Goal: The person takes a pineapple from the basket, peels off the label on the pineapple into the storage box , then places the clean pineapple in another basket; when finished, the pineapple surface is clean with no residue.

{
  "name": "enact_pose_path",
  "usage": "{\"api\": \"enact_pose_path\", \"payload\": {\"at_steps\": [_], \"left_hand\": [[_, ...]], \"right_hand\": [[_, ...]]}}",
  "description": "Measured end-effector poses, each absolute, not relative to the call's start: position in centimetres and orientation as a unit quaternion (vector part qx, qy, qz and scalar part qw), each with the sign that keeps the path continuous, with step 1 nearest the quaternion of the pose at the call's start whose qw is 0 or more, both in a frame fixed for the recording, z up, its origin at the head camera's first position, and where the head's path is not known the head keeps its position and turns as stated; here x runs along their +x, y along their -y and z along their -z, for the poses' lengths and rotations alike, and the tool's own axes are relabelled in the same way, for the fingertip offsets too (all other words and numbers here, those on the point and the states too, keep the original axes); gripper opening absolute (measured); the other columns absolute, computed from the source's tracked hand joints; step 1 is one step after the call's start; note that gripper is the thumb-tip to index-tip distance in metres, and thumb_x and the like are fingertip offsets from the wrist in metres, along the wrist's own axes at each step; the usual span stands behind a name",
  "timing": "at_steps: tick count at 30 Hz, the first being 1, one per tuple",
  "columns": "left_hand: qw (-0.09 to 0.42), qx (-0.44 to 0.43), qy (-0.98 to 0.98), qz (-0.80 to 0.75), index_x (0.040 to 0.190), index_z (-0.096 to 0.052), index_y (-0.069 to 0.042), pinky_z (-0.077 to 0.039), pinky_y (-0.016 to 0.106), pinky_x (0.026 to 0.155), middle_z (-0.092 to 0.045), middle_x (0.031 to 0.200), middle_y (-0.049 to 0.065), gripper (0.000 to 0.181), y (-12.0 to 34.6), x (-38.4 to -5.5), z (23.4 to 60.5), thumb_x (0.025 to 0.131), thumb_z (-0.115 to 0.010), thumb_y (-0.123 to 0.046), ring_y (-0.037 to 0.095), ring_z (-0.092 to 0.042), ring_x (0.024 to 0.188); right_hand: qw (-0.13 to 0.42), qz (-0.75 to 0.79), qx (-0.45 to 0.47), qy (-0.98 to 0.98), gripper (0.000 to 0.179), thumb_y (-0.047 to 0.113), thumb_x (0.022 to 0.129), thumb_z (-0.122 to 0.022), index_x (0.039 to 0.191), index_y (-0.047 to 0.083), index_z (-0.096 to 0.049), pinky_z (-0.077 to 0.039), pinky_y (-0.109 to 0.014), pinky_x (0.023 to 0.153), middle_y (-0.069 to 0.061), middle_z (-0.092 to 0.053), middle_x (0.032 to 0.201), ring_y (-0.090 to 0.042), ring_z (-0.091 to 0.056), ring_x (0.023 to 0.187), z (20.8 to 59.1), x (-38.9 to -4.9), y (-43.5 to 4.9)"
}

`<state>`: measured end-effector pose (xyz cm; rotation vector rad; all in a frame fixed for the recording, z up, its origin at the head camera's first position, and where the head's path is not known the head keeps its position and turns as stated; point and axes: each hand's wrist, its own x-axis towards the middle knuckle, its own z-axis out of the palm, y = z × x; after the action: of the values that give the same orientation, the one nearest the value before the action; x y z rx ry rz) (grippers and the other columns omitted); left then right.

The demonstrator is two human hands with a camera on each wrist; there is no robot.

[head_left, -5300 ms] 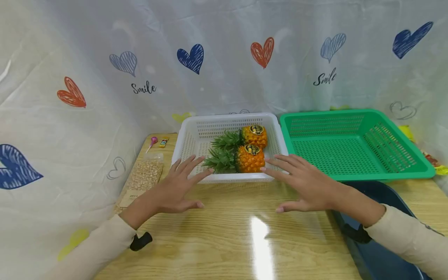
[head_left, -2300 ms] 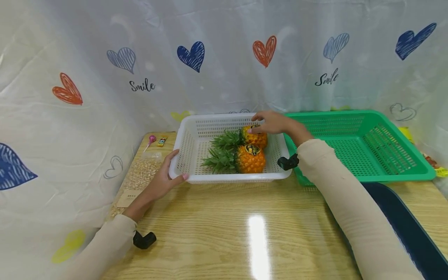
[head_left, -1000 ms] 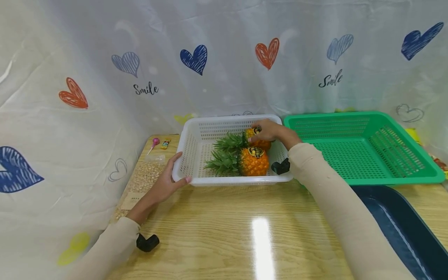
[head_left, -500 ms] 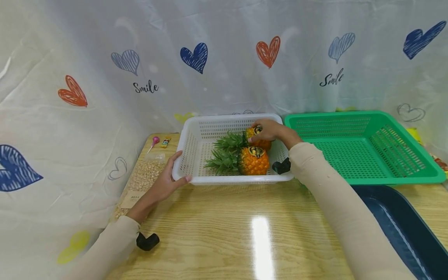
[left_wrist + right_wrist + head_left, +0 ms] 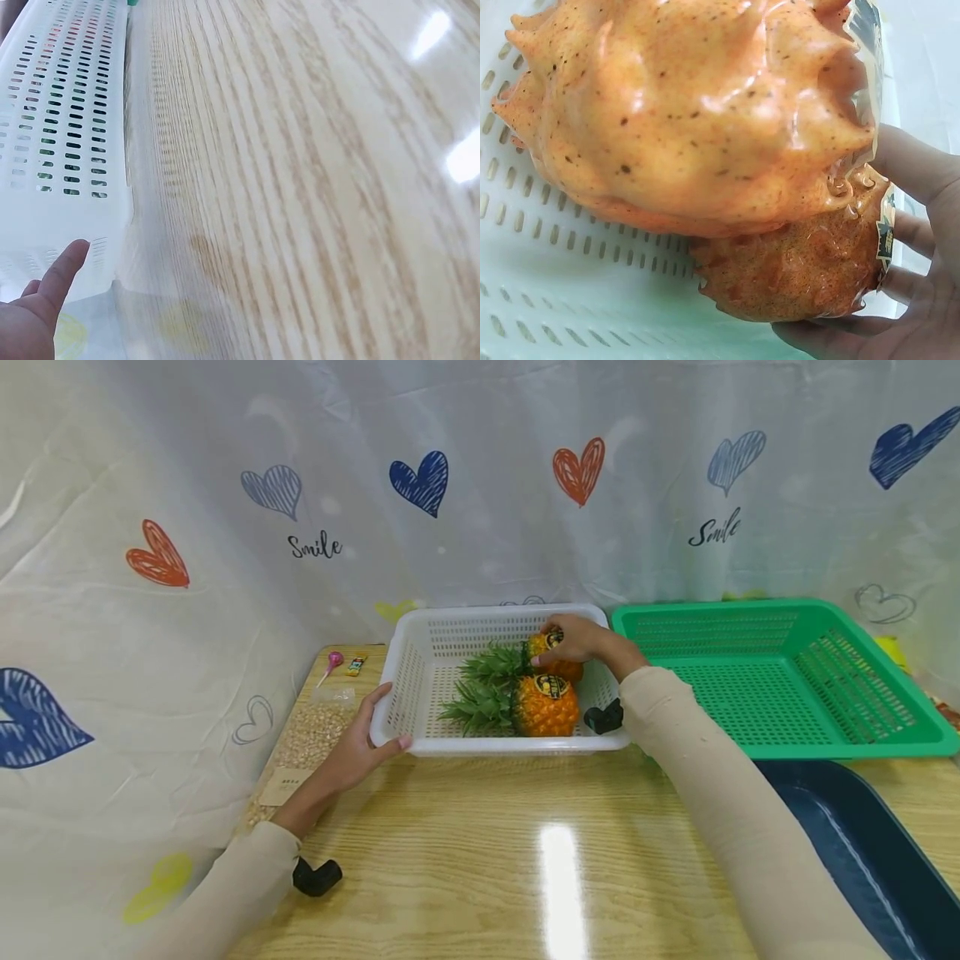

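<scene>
Two small orange pineapples with green leaves lie side by side in a white basket [image 5: 431, 747], their crowns to the left. My right hand [image 5: 576, 639] grips the far pineapple [image 5: 568, 671] from above, thumb toward me, covering part of its black label. In the right wrist view, fingers [image 5: 829, 341] curl round that fruit, while the near pineapple [image 5: 690, 112] fills the foreground. The near pineapple [image 5: 547, 714] lies between the far one and the basket's front wall. My left hand [image 5: 352, 760] holds the basket's front left corner, its thumb on the front side.
A green basket [image 5: 757, 750] stands right of the white one. Before it lies a dark blue tray [image 5: 832, 810], partly under my right sleeve. On the left are a bag of grains [image 5: 311, 735], a lollipop [image 5: 334, 658] and a small packet [image 5: 356, 666]. A curtain [image 5: 495, 543] hangs behind.
Both hands first hovered with spread fingers before the white basket. The left then took its front left corner; the right reached over and grasped the far pineapple. Over the last second both stay put.
</scene>
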<state>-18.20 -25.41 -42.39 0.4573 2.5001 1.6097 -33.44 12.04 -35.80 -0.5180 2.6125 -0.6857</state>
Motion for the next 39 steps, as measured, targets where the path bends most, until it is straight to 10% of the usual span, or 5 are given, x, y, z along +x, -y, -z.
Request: {"api": "enact_pose_path", "payload": {"at_steps": [39], "left_hand": [[0.074, 0.153, -0.819, -0.548, 0.162, -0.003, -0.022, -0.047, 0.049, 0.101, -0.025, 0.16, 0.026, 0.089, 25.36, -18.38, 42.73, 0.098, -0.065, -0.014, 0.047, -0.045, 0.136]], "right_hand": [[0.231, 0.206, -0.197, -0.93, 0.078, 0.041, 0.091, -0.072, 0.153, 0.007, -0.039, -0.036, -0.059, 0.112, -0.022, -0.029, 0.161, -0.044, -0.031, 0.145, 35.97, -33.88, -11.27]]}}
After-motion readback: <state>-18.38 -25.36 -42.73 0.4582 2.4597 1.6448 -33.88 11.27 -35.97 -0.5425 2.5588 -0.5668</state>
